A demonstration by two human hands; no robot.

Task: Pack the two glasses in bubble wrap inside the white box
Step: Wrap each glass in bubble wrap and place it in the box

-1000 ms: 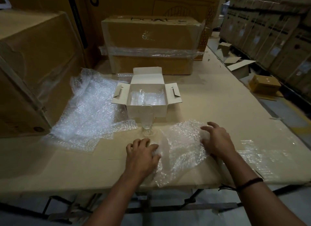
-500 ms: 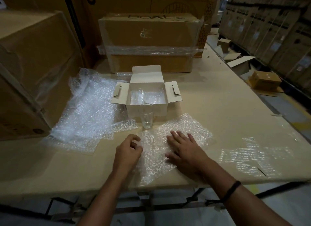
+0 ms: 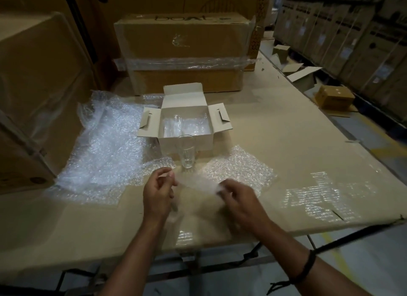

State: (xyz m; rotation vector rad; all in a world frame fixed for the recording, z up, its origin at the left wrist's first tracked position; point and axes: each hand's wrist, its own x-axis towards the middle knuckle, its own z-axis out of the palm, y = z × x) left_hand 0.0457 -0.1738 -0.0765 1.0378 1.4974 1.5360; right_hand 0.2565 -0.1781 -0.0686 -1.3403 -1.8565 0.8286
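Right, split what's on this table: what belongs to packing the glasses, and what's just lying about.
For the job: white box, glass inside it, glass in front of it, bubble wrap sheet gripped by left hand and right hand.
Lying about: bubble wrap heap at the left, taped brown carton behind the box, small brown box on the floor.

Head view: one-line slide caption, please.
Left hand and right hand hold a bubble wrap sheet near an upright glass; open white box behind.
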